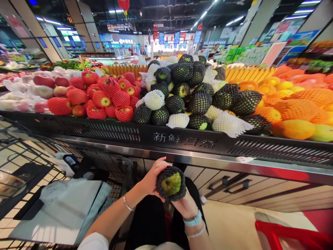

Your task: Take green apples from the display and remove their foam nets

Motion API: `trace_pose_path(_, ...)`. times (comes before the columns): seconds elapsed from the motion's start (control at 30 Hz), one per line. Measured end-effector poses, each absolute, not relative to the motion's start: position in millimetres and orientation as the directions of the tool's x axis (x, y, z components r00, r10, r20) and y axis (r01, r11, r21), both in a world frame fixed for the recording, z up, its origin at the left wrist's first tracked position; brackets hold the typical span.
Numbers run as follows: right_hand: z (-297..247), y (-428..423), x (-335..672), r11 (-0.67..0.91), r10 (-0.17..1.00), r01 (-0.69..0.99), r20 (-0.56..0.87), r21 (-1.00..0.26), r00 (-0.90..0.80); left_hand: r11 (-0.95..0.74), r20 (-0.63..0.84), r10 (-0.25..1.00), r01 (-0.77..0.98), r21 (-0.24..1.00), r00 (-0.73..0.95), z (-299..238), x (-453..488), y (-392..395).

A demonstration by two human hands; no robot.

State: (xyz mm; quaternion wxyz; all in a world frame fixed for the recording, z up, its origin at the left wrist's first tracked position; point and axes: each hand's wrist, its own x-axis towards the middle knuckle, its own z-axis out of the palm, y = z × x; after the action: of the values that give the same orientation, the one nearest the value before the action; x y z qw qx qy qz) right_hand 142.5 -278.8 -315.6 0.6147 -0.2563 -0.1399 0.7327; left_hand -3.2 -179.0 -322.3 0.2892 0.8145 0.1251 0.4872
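I hold a yellow-green fruit [171,183] in a black foam net, its bare end facing up at me. The kind of fruit is unclear. My left hand [152,178] is closed around its left side, fingers along the upper edge. From below and the right, my right hand [186,205] grips the same fruit, most of its fingers hidden behind it. Just beyond, on the display, lies a pile of similar dark green fruits in black nets [200,102], a few in white foam nets [154,99].
A black display ledge [117,133] with a metal edge runs across in front. Red-netted apples [102,97] lie left of the pile, orange-netted papayas [296,111] right. A wire cart [122,180] with a grey-white bag [62,208] stands at my left; a red frame [288,232] is lower right.
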Motion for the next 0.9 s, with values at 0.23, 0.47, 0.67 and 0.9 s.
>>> trace_pose_path(0.23,-313,-277,137,-0.228,0.969,-0.847,-0.193,-0.480,-0.152,-0.858,0.837,0.433,-0.132,0.496,0.334,-317,4,-180)
trace_pose_path(0.47,-305,-275,137,-0.267,0.962,-0.891,-0.165,-0.368,-0.220,-0.878,0.844,0.403,-0.109,0.465,0.354,-308,4,-180)
trace_pose_path(0.67,-312,-271,137,-0.329,0.938,-0.932,-0.168,-0.154,-0.304,-0.952,0.872,0.299,0.060,0.300,0.387,-308,-2,-177)
trace_pose_path(0.9,-313,-268,144,-0.351,0.936,-0.936,-0.030,-0.019,-0.351,-0.973,0.878,0.183,0.211,0.097,0.443,-301,-7,-166)
